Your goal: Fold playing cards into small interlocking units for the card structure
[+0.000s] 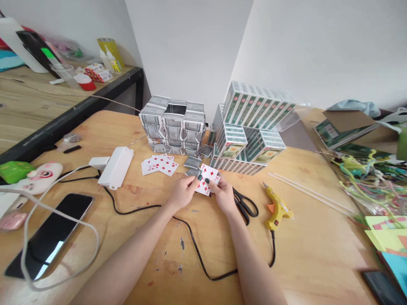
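Both hands hold a few playing cards [208,173], the seven of diamonds face up on top. My left hand [187,189] pinches their left edge, and my right hand [224,194] grips the right side, thumb on the face. Just left, a fan of diamond cards [160,164] lies face up on the table. Small folded card pieces [192,162] lie beyond my fingers. Behind them stands a box-like structure of folded cards [173,129] with a square opening on top. Black scissors [246,205] rest beside my right hand, their blades partly hidden by it.
Stacked card boxes [254,127] stand at the back right. A yellow glue gun [277,208] lies right of the scissors, near clear sticks [308,191]. A black cable [190,231] runs under my forearms. A white power strip [116,167] and a phone [51,235] lie left.
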Motion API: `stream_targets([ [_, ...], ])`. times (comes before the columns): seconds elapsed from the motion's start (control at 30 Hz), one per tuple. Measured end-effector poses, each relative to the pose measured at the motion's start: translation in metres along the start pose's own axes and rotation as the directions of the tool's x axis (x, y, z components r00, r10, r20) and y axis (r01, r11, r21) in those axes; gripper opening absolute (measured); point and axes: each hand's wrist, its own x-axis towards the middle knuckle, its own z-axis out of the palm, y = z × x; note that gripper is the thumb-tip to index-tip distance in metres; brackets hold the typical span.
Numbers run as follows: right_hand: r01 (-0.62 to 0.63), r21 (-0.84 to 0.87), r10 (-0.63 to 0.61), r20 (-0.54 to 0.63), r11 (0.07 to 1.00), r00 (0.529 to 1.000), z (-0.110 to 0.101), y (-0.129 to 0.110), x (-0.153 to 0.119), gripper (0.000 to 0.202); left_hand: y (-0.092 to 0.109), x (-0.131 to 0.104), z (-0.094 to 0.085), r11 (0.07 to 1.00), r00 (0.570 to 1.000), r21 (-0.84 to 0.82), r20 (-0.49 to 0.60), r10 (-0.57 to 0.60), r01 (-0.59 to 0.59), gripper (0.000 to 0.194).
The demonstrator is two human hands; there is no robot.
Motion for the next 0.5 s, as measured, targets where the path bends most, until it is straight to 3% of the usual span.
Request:
stream_targets([
  [0.5,-0.011,-0.063,0.012,0.002,0.998,1.0,-0.0007,-0.0002,0.0012,0.032,0.006,-0.0009,0.0009,0.994,1.0,-0.111,-0.002,-0.007,0.007,0.035],
])
